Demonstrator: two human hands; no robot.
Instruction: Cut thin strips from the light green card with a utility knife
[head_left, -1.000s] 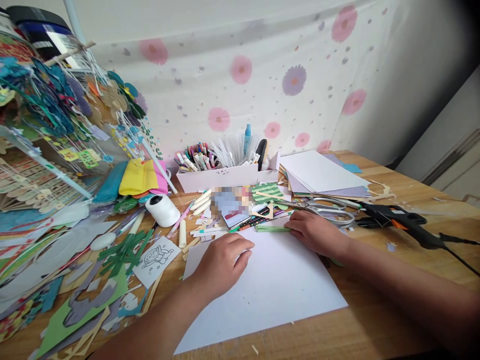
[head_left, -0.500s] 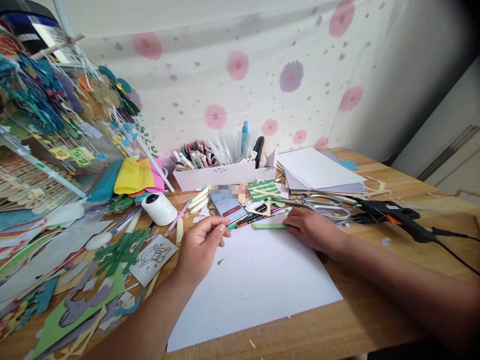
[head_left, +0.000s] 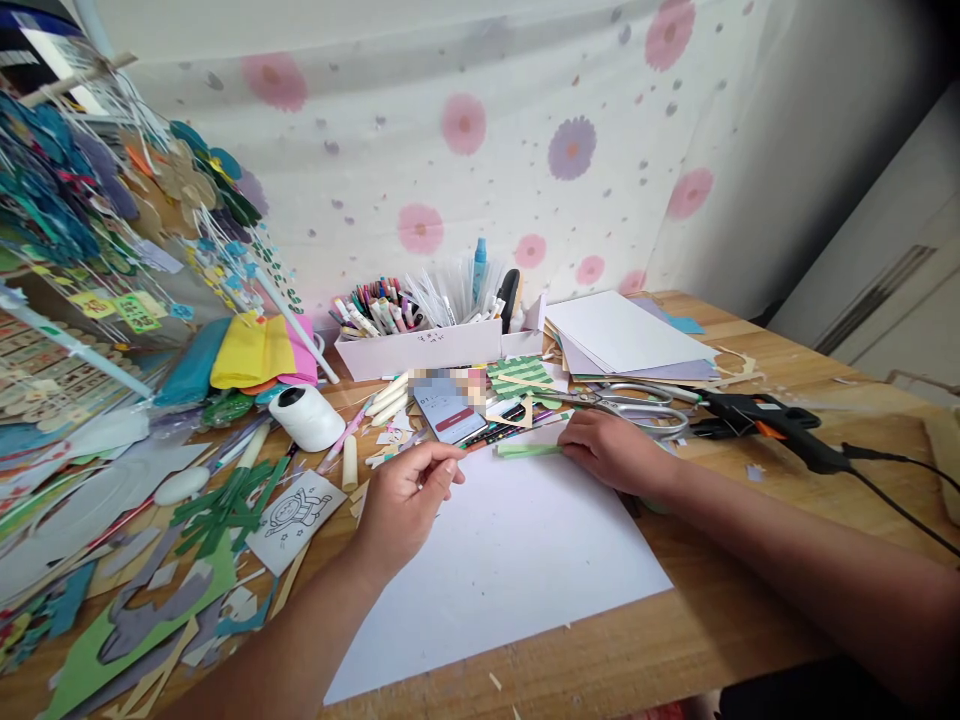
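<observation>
Some green paper strips (head_left: 527,451), touching the right hand (head_left: 609,452), jutting out leftward — hand curled, grasp unclear

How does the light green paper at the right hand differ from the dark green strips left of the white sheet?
The light green paper is paler than the dark green strips. The light green paper lies nearly straight; the dark green strips crisscross in a heap. The right hand touches the light green paper; neither hand touches the dark green strips. Both look narrow.
</observation>
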